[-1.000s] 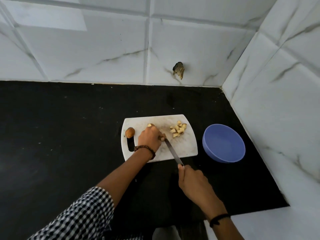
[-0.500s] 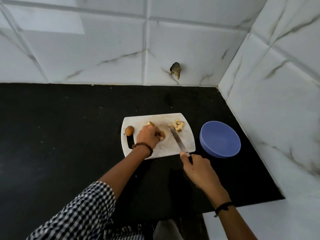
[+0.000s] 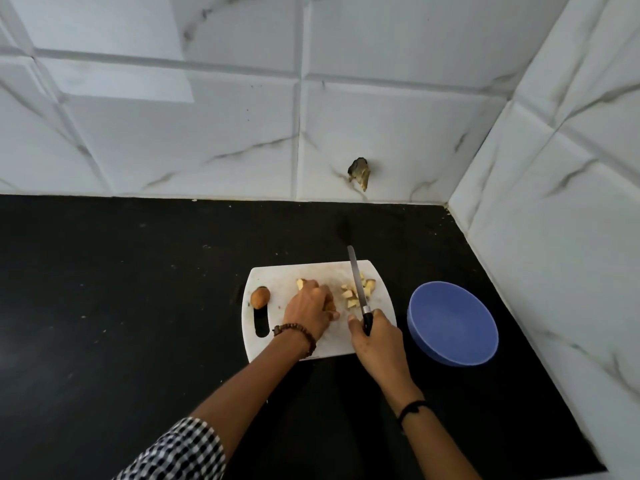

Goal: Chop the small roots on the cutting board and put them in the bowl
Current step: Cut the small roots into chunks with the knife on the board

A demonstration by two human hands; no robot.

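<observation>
A white cutting board (image 3: 277, 275) lies on the black counter. My left hand (image 3: 308, 308) curls over a pale cut root (image 3: 300, 283) at the board's middle and holds it down. My right hand (image 3: 375, 332) grips the black handle of a knife (image 3: 356, 282), whose blade points away over a pile of chopped root pieces (image 3: 351, 296) on the board's right part. One whole brown root (image 3: 259, 296) sits at the board's left end, above the handle slot. The blue bowl (image 3: 453, 323) stands to the right of the board and looks empty.
The black counter (image 3: 121, 306) stretches wide to the left and behind the board. White tiled walls close the back and the right side, the right wall near the bowl. A chipped hole (image 3: 359, 172) marks the back wall.
My right hand has moved forward onto the board, swinging the knife from beside my left hand to over the chopped pile. My left hand stays on the root.
</observation>
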